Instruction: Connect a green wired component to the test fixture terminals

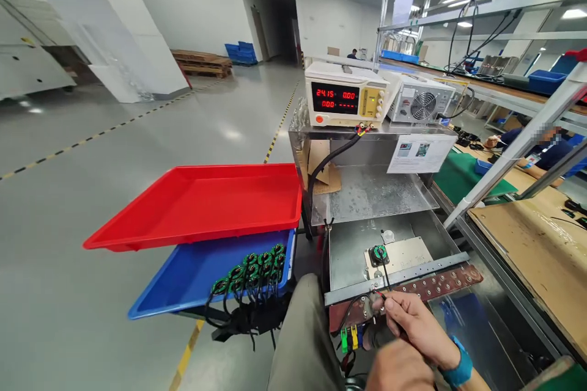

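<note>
Right hand [415, 317]: pinches thin wire [386, 281] at lower centre.
Left hand [397, 369]: grip hidden, cannot tell.
Wire: light, limp; hold near green coil [379, 253].

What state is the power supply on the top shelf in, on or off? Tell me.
On. The power supply shows lit red digits on its dark display, in two rows; the top row looks like 24.15 and 0.00.

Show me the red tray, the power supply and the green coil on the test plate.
red tray [206, 198], head view, bare floor.
power supply [345, 98], head view, red display.
green coil [379, 252], head view, top.
</note>
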The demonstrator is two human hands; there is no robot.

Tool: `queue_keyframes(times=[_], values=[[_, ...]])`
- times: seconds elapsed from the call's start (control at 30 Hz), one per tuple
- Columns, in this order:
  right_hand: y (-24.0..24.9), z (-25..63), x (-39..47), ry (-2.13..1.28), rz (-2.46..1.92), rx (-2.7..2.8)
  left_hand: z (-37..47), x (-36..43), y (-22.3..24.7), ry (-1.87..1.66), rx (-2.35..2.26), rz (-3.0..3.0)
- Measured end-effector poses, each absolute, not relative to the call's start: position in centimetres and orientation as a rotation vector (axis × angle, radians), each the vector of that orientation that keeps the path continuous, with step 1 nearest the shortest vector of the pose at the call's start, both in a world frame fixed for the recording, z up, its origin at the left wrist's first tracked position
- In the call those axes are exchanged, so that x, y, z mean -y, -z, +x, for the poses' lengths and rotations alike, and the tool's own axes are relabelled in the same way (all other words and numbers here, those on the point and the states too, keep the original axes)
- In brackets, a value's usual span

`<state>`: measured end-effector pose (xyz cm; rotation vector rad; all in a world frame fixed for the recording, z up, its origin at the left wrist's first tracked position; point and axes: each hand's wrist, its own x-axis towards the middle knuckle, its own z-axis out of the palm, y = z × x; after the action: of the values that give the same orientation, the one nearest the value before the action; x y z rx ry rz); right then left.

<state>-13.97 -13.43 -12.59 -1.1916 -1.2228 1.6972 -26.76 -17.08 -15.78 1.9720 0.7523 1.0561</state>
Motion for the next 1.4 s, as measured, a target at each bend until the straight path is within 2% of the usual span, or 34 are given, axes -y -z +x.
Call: queue_keyframes(times=[0.13,0.2,0.5,0.63,0.8,0.97,1.17,1.4], values=[[13.1,-13.9,15.8,-1.533,-1.277,1.279,-30.1,15.7,15.8,-1.232,-1.152,1.600],[13.2,-14.4,16.7,-1.432,-1.337,1.375,-30.9,15.1,15.5,-1.184,-1.231,1.360],[14.8,-15.3,19.7,-1.073,-1.528,1.688,-33.4,15.5,15.0,-0.714,-1.013,0.922],[15.0,-14.9,20.3,-1.112,-1.357,1.815,-35.4,15.4,15.4,-0.462,-0.926,0.901],[14.6,-15.3,20.2,-1.323,-1.257,1.786,-37.2,14.4,15.0,-0.293,-0.703,1.004],[16.5,-17.4,20.2,-1.469,-1.290,1.483,-37.2,14.1,16.9,-0.462,-0.728,1.063],[19.4,-20.4,20.0,-1.062,-1.621,1.466,-36.9,16.3,21.8,-0.902,-1.324,1.042],[20.5,-21.7,19.6,-0.806,-1.751,1.622,-35.4,18.8,21.3,-0.939,-1.505,1.440]])
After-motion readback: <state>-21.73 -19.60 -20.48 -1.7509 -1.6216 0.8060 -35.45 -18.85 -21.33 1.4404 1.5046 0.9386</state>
